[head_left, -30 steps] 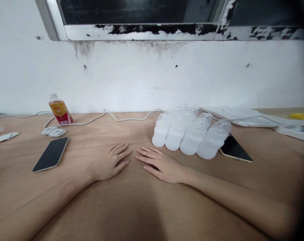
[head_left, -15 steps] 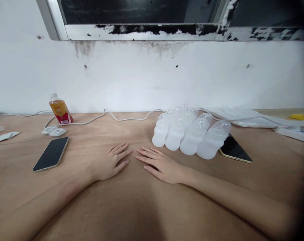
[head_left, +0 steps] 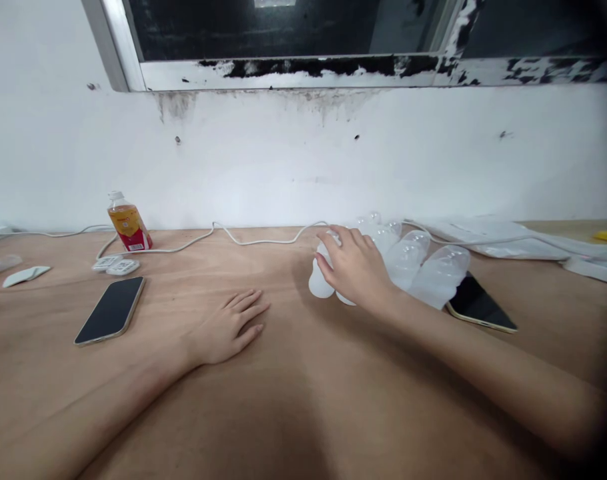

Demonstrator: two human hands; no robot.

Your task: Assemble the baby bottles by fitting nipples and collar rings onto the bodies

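My left hand [head_left: 227, 328] lies flat on the wooden table [head_left: 263, 393], fingers stretched out, holding nothing. My right hand [head_left: 356, 267] is over the left end of a group of several white, translucent bottles with clear domed caps. Its thumb and fingers are apart around the top of the leftmost bottle [head_left: 320, 283]; whether they touch it I cannot tell. The hand and wrist partly hide the neighbouring bottles. At the right end of the group, another white bottle [head_left: 441, 275] leans in front of a dark phone [head_left: 481, 305].
A second phone [head_left: 111, 311] lies left of my left hand. Behind it are small white cases [head_left: 122, 267] and a drink bottle [head_left: 130, 225] with an orange and red label. A white cable [head_left: 263, 241] runs along the wall, and flat plastic packaging [head_left: 498, 241] lies at the back right.
My right hand has lifted off the table and moved forward and right, over the leftmost bottles. My left hand stays flat. The whole view has shifted slightly.
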